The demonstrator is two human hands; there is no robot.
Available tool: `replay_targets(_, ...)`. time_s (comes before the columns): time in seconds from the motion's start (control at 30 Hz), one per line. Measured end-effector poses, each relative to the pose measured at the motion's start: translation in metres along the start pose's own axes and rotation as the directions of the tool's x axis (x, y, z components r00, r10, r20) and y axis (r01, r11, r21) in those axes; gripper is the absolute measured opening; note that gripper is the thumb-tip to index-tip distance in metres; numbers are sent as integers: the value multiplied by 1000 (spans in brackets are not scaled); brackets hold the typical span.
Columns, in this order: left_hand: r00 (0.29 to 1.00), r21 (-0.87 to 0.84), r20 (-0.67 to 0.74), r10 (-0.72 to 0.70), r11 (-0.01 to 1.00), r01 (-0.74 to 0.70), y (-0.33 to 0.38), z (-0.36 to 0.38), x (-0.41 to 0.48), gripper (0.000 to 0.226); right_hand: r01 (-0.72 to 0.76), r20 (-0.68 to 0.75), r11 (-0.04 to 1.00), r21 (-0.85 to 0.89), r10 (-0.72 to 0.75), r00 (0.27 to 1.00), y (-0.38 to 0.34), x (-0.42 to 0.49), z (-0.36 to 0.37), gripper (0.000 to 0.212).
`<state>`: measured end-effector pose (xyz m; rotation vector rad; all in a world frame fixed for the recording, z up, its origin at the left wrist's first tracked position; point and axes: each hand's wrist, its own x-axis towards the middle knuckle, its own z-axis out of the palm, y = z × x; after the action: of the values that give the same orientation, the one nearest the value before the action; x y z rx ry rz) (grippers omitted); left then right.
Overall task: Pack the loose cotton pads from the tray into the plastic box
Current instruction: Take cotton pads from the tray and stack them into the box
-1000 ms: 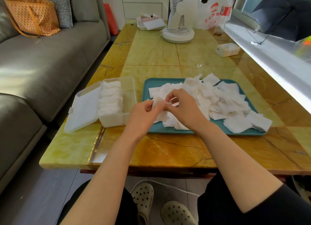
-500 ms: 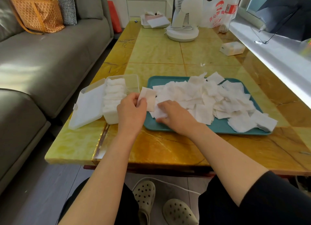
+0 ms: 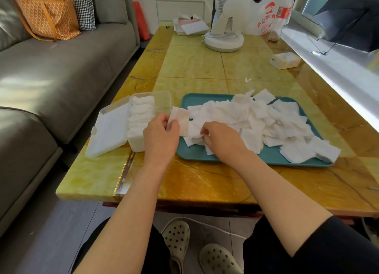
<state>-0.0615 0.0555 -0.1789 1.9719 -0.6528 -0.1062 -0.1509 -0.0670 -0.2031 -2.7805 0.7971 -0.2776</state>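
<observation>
A teal tray point(image 3: 196, 152) on the yellow table carries a heap of loose white cotton pads point(image 3: 266, 121). To its left stands the clear plastic box point(image 3: 162, 101) with its lid point(image 3: 110, 130) lying open; a row of pads point(image 3: 141, 113) fills its left half. My left hand point(image 3: 161, 136) holds a small stack of pads point(image 3: 180, 119) upright between the box and the tray. My right hand point(image 3: 221, 140) lies on the near left part of the heap, its fingertips pinching a pad.
A white fan base point(image 3: 224, 40), a small white packet point(image 3: 285, 60), a plastic bag point(image 3: 266, 13) and a tissue tray point(image 3: 190, 26) stand at the table's far end. A grey sofa point(image 3: 61, 68) runs along the left, a window sill point(image 3: 338, 68) along the right.
One second ago both hands met over the tray's near left. My left hand has since carried pads left toward the box, and my right hand has dropped back onto the heap.
</observation>
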Motion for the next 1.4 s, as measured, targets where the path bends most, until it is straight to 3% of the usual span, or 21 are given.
replay_targets(0.13, 1000, -21, -14, -2, 1000, 2, 1, 1, 1, 8, -1, -216, 969, 246, 56, 975, -1, -4, -13, 16)
replay_targets(0.2, 1000, -50, -18, -21, 999, 20, 1, 1, 0, 8, -3, -272, 885, 465, 146, 951, -4, -6, -19, 11)
replay_targets(0.3, 999, -89, 0, -43, 995, 43, 2, 2, 0, 6, -43, -147, 581, 813, 276, 950, -10, -5, -28, 9)
replay_targets(0.37, 998, -124, 28, -52, 991, 55, 3, 4, -1, 6, -88, 11, 327, 941, 232, 973, -14, -6, -34, 10)
replay_targets(0.43, 996, -190, 68, -62, 979, 74, 4, 6, -2, 10, -121, 92, 211, 970, 141, 986, -18, -8, -35, 10)
replay_targets(0.7, 958, -369, 282, -51, 916, 157, 12, 9, -8, 25, -103, 25, 439, 893, 179, 984, -19, -9, -23, 9)
replay_targets(0.9, 953, -422, 291, -79, 884, 202, 19, 8, -11, 35, -20, -116, 607, 795, 184, 976, -14, -10, -20, 7)
replay_targets(1.0, 951, -395, 307, -25, 906, 152, 20, 6, -13, 22, 27, -152, 642, 766, 141, 978, -13, -10, -20, 9)
replay_targets(1.07, 964, -320, 264, -4, 943, 92, 15, 6, -12, 15, 38, -167, 650, 759, 137, 976, -12, -8, -17, 8)
replay_targets(1.17, 987, -272, 151, -45, 959, 86, 9, 3, -8, 25, 38, -226, 725, 687, 164, 960, -6, -3, -10, 5)
replay_targets(1.23, 994, -228, 92, -60, 970, 79, 7, 1, -6, 27, 33, -191, 819, 573, 94, 977, -1, 0, -3, 15)
replay_targets(1.33, 997, -184, 40, -65, 980, 72, 6, -2, -6, 29, 29, 60, 940, 340, -53, 997, 2, -2, 9, 42)
replay_targets(1.4, 998, -175, 31, -60, 982, 65, 6, -2, -5, 28, 60, 143, 982, 179, -86, 986, 0, -1, 14, 52)
